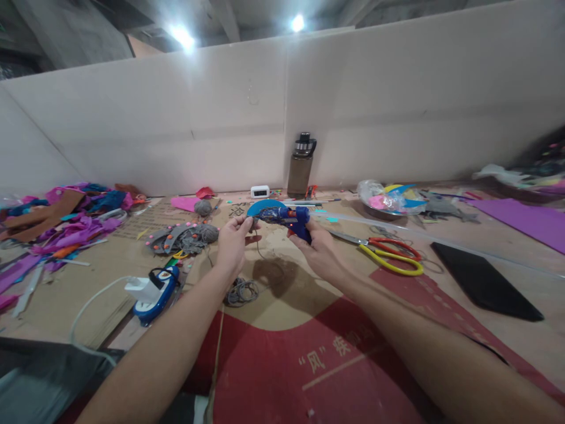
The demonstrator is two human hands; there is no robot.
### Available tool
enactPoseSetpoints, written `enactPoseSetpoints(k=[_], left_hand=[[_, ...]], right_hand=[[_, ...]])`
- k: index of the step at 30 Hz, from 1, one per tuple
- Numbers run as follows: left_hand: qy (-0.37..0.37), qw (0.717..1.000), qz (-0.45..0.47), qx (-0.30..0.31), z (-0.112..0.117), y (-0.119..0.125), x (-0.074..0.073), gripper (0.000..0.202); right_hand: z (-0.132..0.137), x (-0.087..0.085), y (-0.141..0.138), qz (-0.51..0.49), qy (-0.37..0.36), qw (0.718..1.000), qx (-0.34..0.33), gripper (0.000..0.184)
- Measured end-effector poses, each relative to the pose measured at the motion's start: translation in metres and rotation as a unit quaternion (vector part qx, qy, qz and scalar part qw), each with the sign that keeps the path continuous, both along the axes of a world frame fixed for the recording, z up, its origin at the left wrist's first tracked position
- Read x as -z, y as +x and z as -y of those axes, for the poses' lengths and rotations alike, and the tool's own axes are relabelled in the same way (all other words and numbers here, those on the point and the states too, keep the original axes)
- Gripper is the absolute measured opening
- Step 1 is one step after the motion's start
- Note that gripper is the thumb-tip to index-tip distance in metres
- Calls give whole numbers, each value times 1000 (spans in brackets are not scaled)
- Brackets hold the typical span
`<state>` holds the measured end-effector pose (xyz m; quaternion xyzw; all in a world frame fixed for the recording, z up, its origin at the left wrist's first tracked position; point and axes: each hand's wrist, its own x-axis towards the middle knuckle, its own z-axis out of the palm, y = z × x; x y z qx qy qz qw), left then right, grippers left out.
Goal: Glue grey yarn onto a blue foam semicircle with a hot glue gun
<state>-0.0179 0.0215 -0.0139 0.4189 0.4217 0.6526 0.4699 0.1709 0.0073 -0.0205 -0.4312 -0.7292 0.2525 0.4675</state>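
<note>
In my right hand (321, 246) is a blue hot glue gun (301, 219), its nozzle pointing left and a long clear glue stick (379, 222) running out of its back. My left hand (233, 241) pinches the edge of a rounded blue piece (263, 205), which looks like felt. Grey yarn hangs from those fingers toward a loose coil of yarn (242, 292) on the cardboard (282, 312). The nozzle is close to the left fingertips; whether it touches the blue piece cannot be made out.
Scissors (391, 256) and a black tablet-like slab (485, 282) lie at right. A bottle (301, 168) stands by the wall. A blue power strip (156, 294), grey yarn pieces with pink and orange dots (180, 238) and felt scraps (88, 215) are at left. A bowl (384, 213) holds wrapped scraps.
</note>
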Motion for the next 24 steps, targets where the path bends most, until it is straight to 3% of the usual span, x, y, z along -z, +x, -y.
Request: enactPoseSetpoints(k=[24], left_hand=[[-15,999,36,-22,0,-5,-6,29]], right_hand=[[-1,1,3,18,4,1000,11,22]])
